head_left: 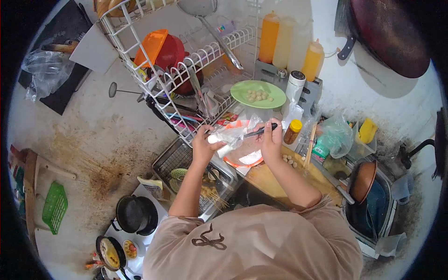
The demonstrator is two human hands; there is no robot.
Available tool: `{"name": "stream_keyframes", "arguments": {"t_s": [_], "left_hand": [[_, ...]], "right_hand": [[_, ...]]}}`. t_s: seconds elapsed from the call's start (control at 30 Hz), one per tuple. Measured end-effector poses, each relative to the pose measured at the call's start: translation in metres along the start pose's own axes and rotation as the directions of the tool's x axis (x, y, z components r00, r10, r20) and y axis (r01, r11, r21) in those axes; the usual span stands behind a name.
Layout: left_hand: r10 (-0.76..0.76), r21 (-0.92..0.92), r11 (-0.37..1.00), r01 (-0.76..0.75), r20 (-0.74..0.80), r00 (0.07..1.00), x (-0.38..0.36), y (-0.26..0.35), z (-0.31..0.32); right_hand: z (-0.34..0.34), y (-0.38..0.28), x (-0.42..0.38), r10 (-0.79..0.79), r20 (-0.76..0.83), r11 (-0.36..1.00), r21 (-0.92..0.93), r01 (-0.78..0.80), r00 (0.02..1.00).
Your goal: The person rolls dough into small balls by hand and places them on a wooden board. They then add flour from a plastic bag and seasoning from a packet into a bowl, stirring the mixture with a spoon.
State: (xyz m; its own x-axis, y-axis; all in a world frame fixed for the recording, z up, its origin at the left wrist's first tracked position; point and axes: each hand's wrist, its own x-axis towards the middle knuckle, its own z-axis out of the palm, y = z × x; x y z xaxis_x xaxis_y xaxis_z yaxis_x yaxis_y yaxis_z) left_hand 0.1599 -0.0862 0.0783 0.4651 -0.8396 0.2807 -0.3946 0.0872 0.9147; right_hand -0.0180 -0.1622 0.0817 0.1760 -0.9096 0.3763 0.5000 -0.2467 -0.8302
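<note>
My left hand [205, 143] is closed on a clear plastic bag [229, 135] with something white inside. In my right hand [271, 141] is a black-handled utensil [260, 132]; its far end is at the bag, and its kind is hidden. Both hands are over an orange-rimmed bowl [229, 161] with white powder [252, 157] in it. Beyond them, a green plate [242, 96] bears several small pale balls [257, 96]. More small balls [290, 161] lie on the wooden board [266, 179] by my right forearm.
A yellow-capped jar [292, 131] stands right of my right hand. A white wire rack [163, 88] rises at the back left. A knife [338, 186] lies along the board's right side, near the sink [386, 219]. Pans [136, 214] stand at lower left.
</note>
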Motion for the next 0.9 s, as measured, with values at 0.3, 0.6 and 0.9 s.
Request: {"name": "stream_keyframes", "arguments": {"t_s": [0.3,0.6,0.9], "left_hand": [[0.169,0.005,0.985,-0.171,-0.176,0.970,0.000,-0.012,0.013],[0.136,0.064,0.990,-0.129,-0.124,0.983,-0.001,0.001,0.000],[0.143,0.030,0.990,-0.140,-0.203,0.969,0.000,-0.032,-0.006]], "right_hand": [[0.005,0.011,-0.006,-0.016,-0.059,0.998,0.053,0.019,0.998],[0.007,0.022,-0.001,0.567,-0.197,0.775,0.457,-0.437,0.800],[-0.012,0.024,0.004,0.420,-0.228,0.868,0.384,-0.315,0.879]]}}
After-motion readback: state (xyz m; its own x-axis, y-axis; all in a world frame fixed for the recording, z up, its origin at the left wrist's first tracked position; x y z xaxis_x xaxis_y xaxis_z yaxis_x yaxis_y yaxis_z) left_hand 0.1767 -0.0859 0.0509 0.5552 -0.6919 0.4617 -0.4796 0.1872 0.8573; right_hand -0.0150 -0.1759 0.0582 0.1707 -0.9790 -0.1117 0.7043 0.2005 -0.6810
